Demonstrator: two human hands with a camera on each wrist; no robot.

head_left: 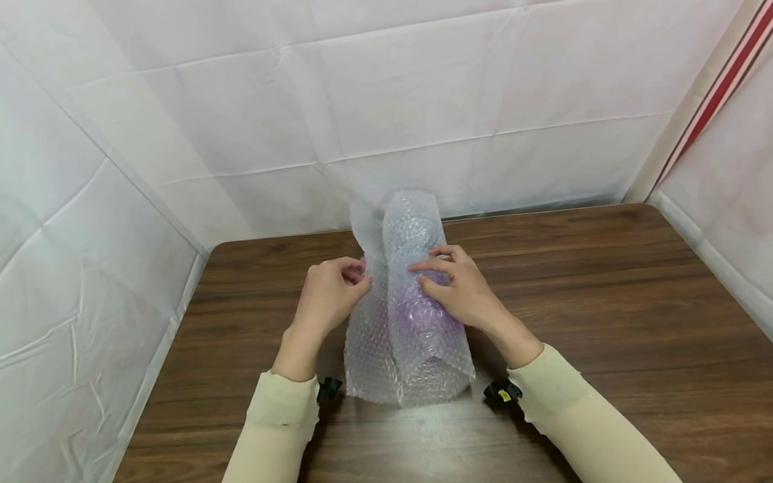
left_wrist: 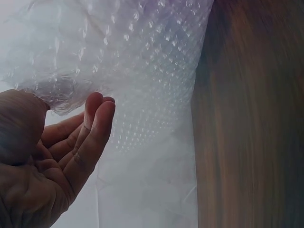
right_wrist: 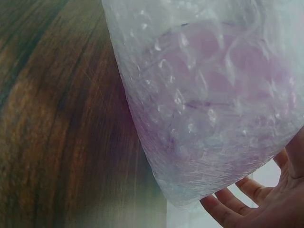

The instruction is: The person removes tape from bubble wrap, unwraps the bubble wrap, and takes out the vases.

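A sheet of clear bubble wrap (head_left: 371, 335) lies rolled lengthwise around something pinkish-purple (head_left: 419, 310), whose kind the plastic hides. Its loose flap stands up along the left side of the roll. My left hand (head_left: 331, 290) pinches that flap's edge between thumb and fingers; in the left wrist view the fingers (left_wrist: 97, 123) are bent beside the wrap. On the right side of the roll rests my right hand (head_left: 465, 285), its fingers spread and lightly bent over the plastic. The right wrist view shows a rounded pink shape (right_wrist: 213, 66) through the bubbles.
The roll lies on a dark wood-grain table (head_left: 574, 282), its far end near the back edge. White sheeting (head_left: 386, 87) hangs behind and along both sides. A red-striped strip (head_left: 712, 107) runs down the right corner. Both wrists carry small black devices (head_left: 502, 393).
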